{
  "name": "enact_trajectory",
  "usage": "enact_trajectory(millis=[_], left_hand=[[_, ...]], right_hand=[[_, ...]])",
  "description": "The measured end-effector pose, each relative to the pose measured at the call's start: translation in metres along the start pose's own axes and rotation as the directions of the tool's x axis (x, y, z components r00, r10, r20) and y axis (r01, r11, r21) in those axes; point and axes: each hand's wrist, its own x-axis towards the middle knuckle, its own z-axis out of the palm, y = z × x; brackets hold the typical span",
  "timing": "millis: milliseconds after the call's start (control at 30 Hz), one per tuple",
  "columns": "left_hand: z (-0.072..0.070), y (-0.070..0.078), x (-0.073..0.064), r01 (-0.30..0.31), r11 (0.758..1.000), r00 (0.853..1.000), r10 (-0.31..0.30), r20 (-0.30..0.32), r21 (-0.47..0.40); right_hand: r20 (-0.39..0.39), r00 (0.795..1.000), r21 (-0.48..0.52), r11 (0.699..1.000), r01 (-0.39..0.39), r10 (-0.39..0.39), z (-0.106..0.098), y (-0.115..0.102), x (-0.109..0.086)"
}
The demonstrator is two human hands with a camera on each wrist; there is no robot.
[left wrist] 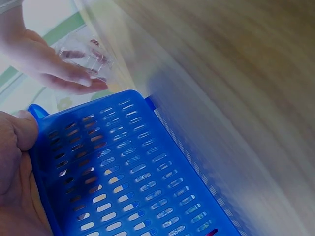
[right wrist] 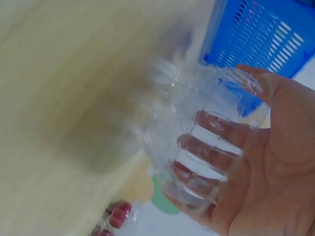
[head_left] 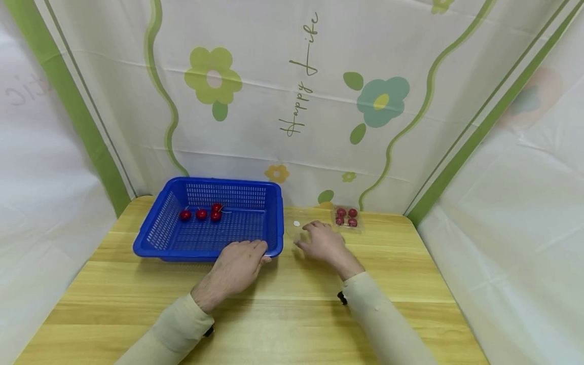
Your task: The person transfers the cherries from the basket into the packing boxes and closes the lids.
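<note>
My left hand (head_left: 241, 263) grips the rim of a blue plastic basket (head_left: 205, 253) at its near right corner, thumb against the wall in the left wrist view. Inside the basket, several red cherries (head_left: 201, 214) lie toward the left and middle of its floor. Just right of the basket, my right hand (head_left: 323, 243) holds a clear plastic box (right wrist: 197, 132). Its fingers show through the transparent walls in the right wrist view. A round white sticker (head_left: 296, 223) shows on the clear plastic in the head view.
A second clear box (head_left: 358, 223) with several dark red cherries (head_left: 353, 213) stands at the table's back edge, right of my right hand. The wooden table (head_left: 274, 324) ends behind at a white curtain (head_left: 264, 30) with flower prints. More curtains hang at both sides.
</note>
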Motion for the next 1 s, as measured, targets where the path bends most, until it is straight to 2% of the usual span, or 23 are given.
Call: enact_trajectory(millis=[267,433,667,1000], left_hand=[[0.000,0.000,0.000,-0.002,1.000,1.000,0.002,-0.002,0.000],[0.001,0.000,0.000,0.004,1.000,1.000,-0.004,0.007,0.002],[0.000,-0.001,0.000,0.003,1.000,1.000,-0.003,0.006,0.005],[-0.001,-0.001,-0.001,0.003,1.000,1.000,-0.003,0.021,-0.006]], right_hand=[[-0.017,0.999,0.089,0.996,0.029,-0.027,-0.023,0.024,-0.016],[0.038,0.998,0.139,0.989,0.048,-0.054,-0.028,0.033,-0.023],[0.127,0.990,0.259,0.965,0.027,-0.062,-0.021,0.036,-0.026],[0.163,0.987,0.279,0.959,-0.046,0.000,-0.007,0.037,-0.034]])
